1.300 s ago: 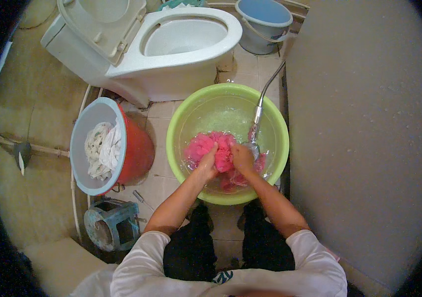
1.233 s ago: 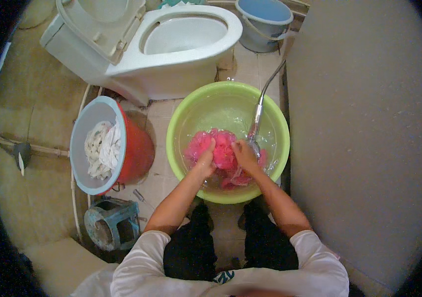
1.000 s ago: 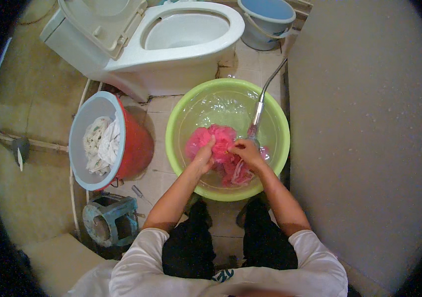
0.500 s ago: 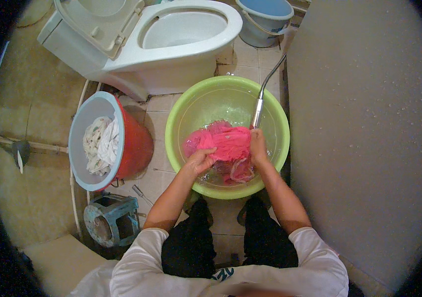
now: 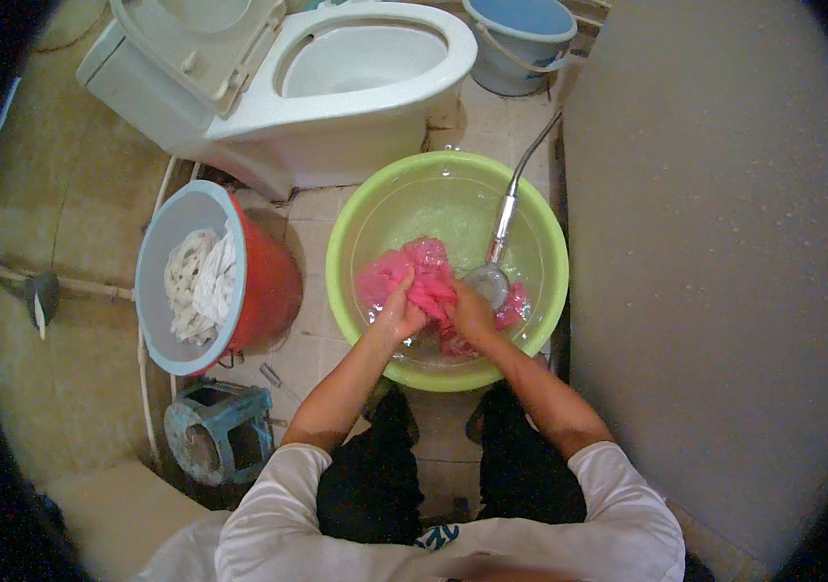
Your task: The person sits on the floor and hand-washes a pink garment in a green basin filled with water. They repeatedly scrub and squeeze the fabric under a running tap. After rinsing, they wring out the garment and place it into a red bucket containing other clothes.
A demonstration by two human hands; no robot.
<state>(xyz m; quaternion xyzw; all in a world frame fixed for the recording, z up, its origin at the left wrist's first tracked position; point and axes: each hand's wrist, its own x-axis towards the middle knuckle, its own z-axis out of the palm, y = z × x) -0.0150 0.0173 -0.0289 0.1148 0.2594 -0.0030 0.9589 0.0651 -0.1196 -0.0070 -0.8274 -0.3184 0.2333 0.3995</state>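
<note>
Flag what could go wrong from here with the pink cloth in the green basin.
The shower head sits close beside the right hand, so that hand might knock it.
The pink cloth is bunched between the right hand and the left hand; being wet, it could slip and splash.
The shower hose crosses the green basin at its rim; a bump there might shift the shower head.

My bright pink, thin fabric cloth (image 5: 426, 256) is soaked and kinda scrunched between my left hand (image 5: 400, 312) and right hand (image 5: 472, 315), puffing out leftward, partly underwater in this round lime-green plastic basin (image 5: 336, 257).
</note>
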